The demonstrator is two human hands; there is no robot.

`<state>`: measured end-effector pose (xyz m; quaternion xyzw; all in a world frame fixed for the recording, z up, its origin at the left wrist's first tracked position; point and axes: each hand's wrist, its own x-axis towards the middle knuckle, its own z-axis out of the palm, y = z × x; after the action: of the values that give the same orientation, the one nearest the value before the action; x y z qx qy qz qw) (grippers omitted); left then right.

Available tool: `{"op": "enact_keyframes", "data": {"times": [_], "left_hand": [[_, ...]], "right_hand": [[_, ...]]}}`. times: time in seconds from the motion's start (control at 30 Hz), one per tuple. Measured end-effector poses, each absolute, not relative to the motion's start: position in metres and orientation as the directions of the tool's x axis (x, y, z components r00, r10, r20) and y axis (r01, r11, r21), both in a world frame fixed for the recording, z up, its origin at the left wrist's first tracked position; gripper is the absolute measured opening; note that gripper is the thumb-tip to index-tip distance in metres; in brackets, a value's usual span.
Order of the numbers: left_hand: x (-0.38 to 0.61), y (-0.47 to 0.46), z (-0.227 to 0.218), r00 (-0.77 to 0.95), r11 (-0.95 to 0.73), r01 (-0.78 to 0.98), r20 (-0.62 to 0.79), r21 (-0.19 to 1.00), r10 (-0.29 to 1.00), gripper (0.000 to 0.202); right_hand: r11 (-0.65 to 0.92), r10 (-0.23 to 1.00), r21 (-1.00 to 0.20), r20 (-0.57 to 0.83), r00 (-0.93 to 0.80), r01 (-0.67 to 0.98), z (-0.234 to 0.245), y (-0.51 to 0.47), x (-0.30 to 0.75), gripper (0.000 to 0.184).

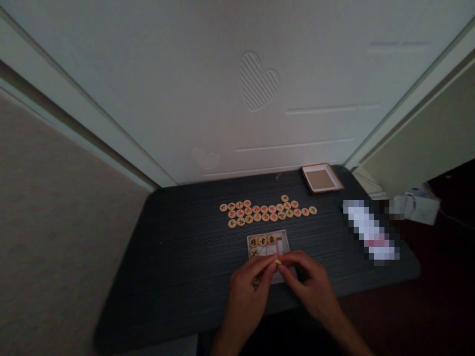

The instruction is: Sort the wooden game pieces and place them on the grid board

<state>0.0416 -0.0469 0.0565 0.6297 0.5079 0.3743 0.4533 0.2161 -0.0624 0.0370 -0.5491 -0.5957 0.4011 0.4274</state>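
Both hands meet over the near part of a small open box (250, 244). My left hand (249, 284) and my right hand (308, 281) pinch one round xiangqi piece (278, 262) between their fingertips; its face cannot be read. In the box, several black-marked pieces (262, 241) lie along the far side and down the left. Part of the box and some pieces below my left hand are hidden. Beyond the box, loose xiangqi pieces (264, 217) with red or black characters lie in uneven rows on the dark table (178, 257).
A shallow box lid (322, 178) rests at the table's back right. A blurred-out white and red item (371, 232) lies near the right edge. Behind the table stands a white panel (166, 89) with raised hearts. Papers (419, 207) are off to the right.
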Motion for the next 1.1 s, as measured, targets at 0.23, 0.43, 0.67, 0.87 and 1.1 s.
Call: {"op": "enact_keyframes", "data": {"times": [0.23, 0.43, 0.67, 0.87, 1.1], "left_hand": [[0.038, -0.051, 0.05, 0.213, -0.066, 0.35, -0.011, 0.934, 0.977, 0.027], [0.016, -0.046, 0.051, 0.12, -0.143, 0.502, 0.095, 0.853, 0.988, 0.027], [0.009, -0.041, 0.052, 0.134, -0.185, 0.541, 0.134, 0.82, 0.982, 0.024], [0.028, -0.045, 0.054, 0.241, -0.272, 0.484, 0.172, 0.832, 0.955, 0.029], [0.044, -0.046, 0.052, 0.302, -0.354, 0.457, 0.231, 0.816, 0.925, 0.036]], "right_hand": [[-0.031, 0.999, -0.978, -0.021, 0.05, 0.206, 0.031, -0.061, 0.215, 0.016], [-0.158, 0.965, -0.984, -0.135, 0.227, 0.086, 0.027, -0.054, 0.225, 0.027], [-0.168, 0.952, -0.983, -0.143, 0.27, 0.07, 0.023, -0.055, 0.231, 0.035], [-0.14, 0.968, -0.982, -0.108, 0.226, 0.127, 0.026, -0.058, 0.226, 0.03], [-0.099, 0.986, -0.981, -0.074, 0.153, 0.168, 0.03, -0.059, 0.218, 0.027]]}}
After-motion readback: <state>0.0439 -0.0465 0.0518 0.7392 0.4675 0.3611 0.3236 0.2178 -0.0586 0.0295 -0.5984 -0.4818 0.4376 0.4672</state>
